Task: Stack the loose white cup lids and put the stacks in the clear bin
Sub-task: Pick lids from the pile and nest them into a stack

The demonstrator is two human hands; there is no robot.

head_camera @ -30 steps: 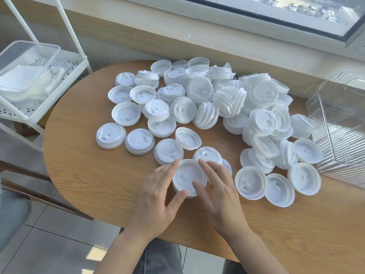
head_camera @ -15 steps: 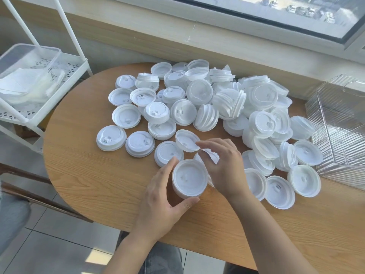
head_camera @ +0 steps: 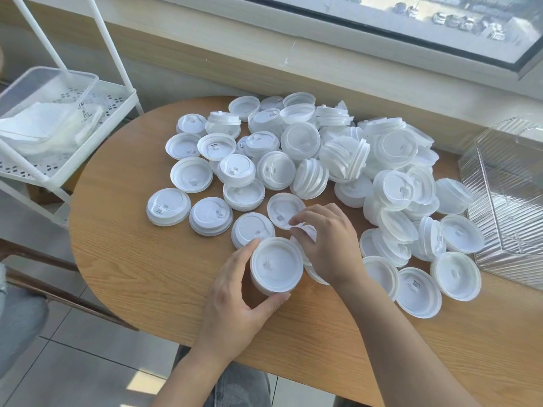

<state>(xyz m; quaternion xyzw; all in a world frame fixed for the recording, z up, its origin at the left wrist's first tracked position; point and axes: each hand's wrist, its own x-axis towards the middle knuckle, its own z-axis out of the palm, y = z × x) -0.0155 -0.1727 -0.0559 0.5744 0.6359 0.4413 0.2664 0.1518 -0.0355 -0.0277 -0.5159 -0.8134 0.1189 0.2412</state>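
Several loose white cup lids [head_camera: 296,160] lie scattered and heaped across the round wooden table [head_camera: 152,259]. My left hand [head_camera: 238,301] grips a short stack of lids [head_camera: 276,264] between thumb and fingers near the table's front edge. Just right of the stack, my right hand [head_camera: 329,242] curls over another lid [head_camera: 308,232] and pinches its rim; most of that lid is hidden under the hand. The clear ribbed bin [head_camera: 505,201] stands at the table's right end, with no lids visible inside it.
A white metal trolley [head_camera: 67,148] with a clear plastic box [head_camera: 38,92] and folded plastic bags stands to the left of the table. A window sill and wall run behind the lids. Bare tabletop shows at the left and front.
My right hand left the stack, reached right and back to a nearby lid and closed on it. My left hand stayed around the stack.
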